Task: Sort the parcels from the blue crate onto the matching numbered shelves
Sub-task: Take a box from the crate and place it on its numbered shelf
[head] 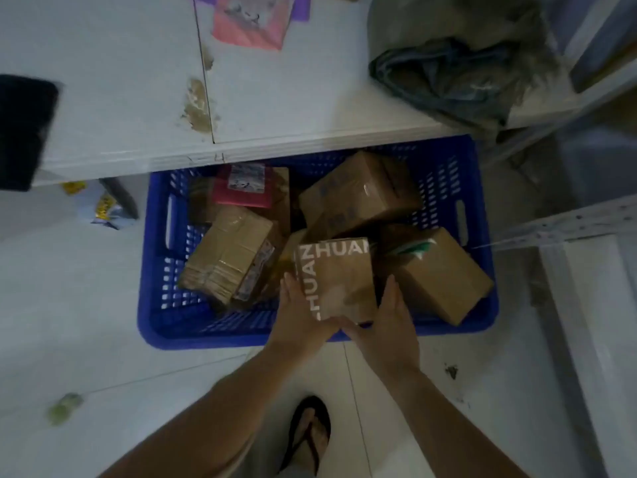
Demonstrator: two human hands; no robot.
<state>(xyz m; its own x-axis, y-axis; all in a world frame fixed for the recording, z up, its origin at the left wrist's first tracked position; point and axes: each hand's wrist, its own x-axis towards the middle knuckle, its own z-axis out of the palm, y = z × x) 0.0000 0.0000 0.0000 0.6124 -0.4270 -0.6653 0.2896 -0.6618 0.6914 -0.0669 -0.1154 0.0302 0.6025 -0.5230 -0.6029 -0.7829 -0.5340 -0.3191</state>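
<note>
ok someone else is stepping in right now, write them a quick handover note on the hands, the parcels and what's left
Left hand: grip on the left edge of the brown cardboard box printed with white ZHUAN lettering.
Right hand: grip on that box's right edge and near corner. The box is over the near side of the blue slotted plastic crate.
Still in the crate: large taped cardboard box, tape-wrapped flat cardboard parcel, brown box with a green mark, pink flat parcel.
Done: a pink mailer lies on the white shelf above.
Left: find the held box's number, unreadable here, shelve it, then the rest.
</note>
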